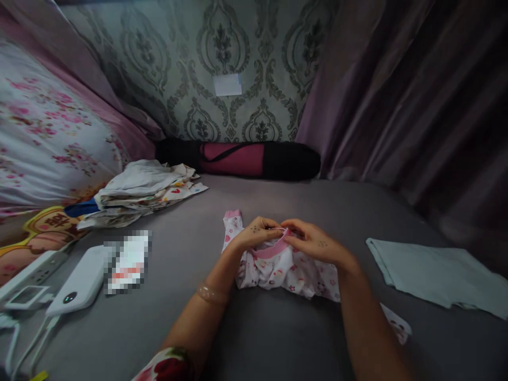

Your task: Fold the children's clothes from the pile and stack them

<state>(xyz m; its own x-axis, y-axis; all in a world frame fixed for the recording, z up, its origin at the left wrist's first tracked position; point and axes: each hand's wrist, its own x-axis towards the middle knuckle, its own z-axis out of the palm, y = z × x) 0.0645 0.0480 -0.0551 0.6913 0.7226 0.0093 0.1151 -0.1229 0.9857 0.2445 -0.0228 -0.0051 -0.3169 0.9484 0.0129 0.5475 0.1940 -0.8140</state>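
Observation:
A small white baby garment [286,272] with a pink collar and little printed shapes lies on the grey sheet [254,328] in front of me. My left hand [257,234] and my right hand [311,241] meet at its pink neckline, fingers closed in a pinch on the fabric. One pink-cuffed sleeve [231,225] sticks out to the left past my left hand. A clear bangle sits on my left wrist.
A pile of folded clothes [143,190] lies at the back left by a floral pillow [51,137]. A pale green cloth [436,278] lies at the right. A white power bank [77,288] and power strip [27,272] sit front left. A pink-and-black rolled mat [246,159] lies against the wall.

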